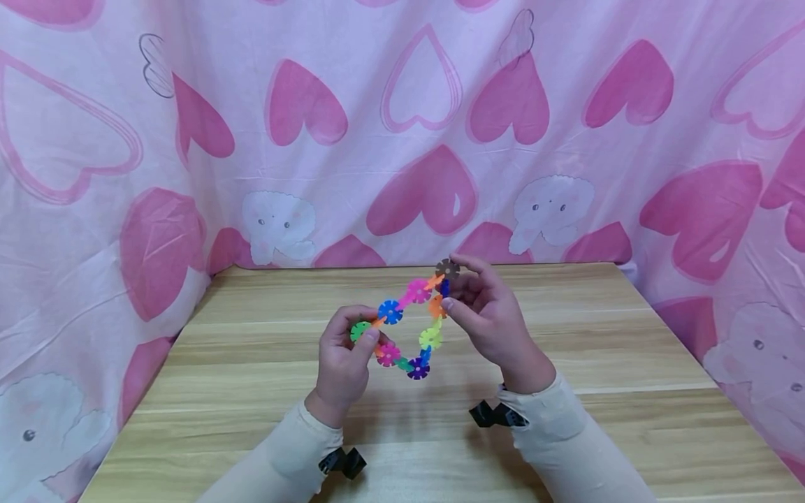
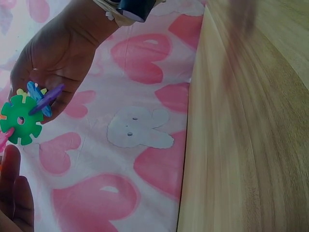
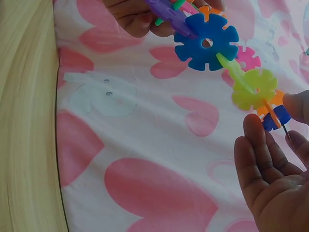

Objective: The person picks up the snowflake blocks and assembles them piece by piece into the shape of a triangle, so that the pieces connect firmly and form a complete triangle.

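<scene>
A closed ring of interlocking plastic snowflake discs in pink, orange, blue, green, yellow, purple and brown is held up above the table between both hands. My left hand pinches its left end, near a green disc and an orange one. At the upper right end, my right hand grips the ring by the brown disc and the dark blue and orange discs under it. In the right wrist view a blue disc and a yellow disc show large, slotted edge to edge.
A light wood-grain table lies beneath the hands. Pink cloth printed with hearts and white animals hangs behind it and on both sides. Black wrist cameras are strapped over the pale sleeves.
</scene>
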### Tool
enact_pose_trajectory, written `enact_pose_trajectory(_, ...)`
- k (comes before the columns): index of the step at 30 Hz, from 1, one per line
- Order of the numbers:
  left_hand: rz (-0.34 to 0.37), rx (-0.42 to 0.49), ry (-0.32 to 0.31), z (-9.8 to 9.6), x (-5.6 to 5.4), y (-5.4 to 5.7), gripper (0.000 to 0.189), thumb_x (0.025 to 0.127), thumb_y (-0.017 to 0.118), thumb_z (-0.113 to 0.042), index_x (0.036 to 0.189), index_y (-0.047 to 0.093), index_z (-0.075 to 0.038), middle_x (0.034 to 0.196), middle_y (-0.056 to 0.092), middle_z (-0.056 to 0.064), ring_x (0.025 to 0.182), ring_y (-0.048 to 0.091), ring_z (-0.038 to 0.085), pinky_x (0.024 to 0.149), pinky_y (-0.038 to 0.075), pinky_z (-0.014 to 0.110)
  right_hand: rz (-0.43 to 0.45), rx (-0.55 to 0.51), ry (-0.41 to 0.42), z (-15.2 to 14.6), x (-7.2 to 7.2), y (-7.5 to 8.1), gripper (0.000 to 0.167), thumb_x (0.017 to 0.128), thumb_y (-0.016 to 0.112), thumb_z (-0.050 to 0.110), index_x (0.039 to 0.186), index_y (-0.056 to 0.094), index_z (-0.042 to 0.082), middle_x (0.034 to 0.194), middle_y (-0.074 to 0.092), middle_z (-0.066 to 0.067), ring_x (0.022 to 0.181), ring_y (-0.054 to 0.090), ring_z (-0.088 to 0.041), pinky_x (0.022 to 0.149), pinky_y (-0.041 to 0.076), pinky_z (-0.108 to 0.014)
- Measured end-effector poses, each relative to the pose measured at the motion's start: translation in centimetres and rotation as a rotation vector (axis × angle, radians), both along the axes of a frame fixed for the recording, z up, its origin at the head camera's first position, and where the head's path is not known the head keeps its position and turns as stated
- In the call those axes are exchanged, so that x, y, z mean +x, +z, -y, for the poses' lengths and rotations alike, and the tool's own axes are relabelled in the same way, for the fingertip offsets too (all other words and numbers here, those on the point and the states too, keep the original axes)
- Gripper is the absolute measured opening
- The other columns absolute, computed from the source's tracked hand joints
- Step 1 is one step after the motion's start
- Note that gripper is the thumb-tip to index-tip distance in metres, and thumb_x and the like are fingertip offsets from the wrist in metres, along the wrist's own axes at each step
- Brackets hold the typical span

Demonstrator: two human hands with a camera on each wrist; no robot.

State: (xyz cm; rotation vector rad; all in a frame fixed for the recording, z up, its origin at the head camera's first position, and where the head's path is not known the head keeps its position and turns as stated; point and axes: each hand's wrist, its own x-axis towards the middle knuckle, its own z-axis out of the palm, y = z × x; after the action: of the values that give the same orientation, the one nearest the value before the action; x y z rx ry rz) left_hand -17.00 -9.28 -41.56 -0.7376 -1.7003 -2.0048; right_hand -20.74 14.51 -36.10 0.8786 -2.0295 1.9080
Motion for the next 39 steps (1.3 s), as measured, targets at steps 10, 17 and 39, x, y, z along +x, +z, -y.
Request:
enact_pose_trajectory(10,0.013,-0.054,-0.018,0.1,0.0,0.0,0.024,0.098,0.055,0.008,0.122,0.054,0.01,0.106,0.064,-0.003,0.082,0.072,0.009,0.076,0.063,0.026,0.014,-0.015,-0.074,0.0,0.2,-0.1,0.058,0.093,0.069,-0.01,0.147,0.055,0.005,0.121,0.066,-0.014,0.097,0.068,-0.022,0.083,0.062,-0.026)
enact_pose_trajectory(17,0.021,-0.104,-0.015,0.0,-0.1,-0.1,0.026,0.096,0.057,0.012,0.122,0.055,0.007,0.107,0.064,0.02,0.085,0.071,0.013,0.077,0.064,0.028,0.014,-0.02,-0.112,-0.1,0.2,-0.1,0.053,0.094,0.066,-0.011,0.144,0.058,0.005,0.118,0.066,-0.012,0.096,0.066,-0.018,0.079,0.061,-0.024)
enact_pose_trajectory(39,0.486,-0.266,-0.115,0.9,-1.0,1.4,0.045,0.105,0.055,-0.003,0.149,0.053,-0.013,0.118,0.065,0.026,0.088,0.073,0.028,0.078,0.065,0.043,0.2,0.494,-0.073,-1.6,-0.6,-0.4,0.081,0.092,0.084,0.024,0.162,0.042,0.023,0.135,0.068,-0.007,0.109,0.068,-0.022,0.094,0.059,-0.04)
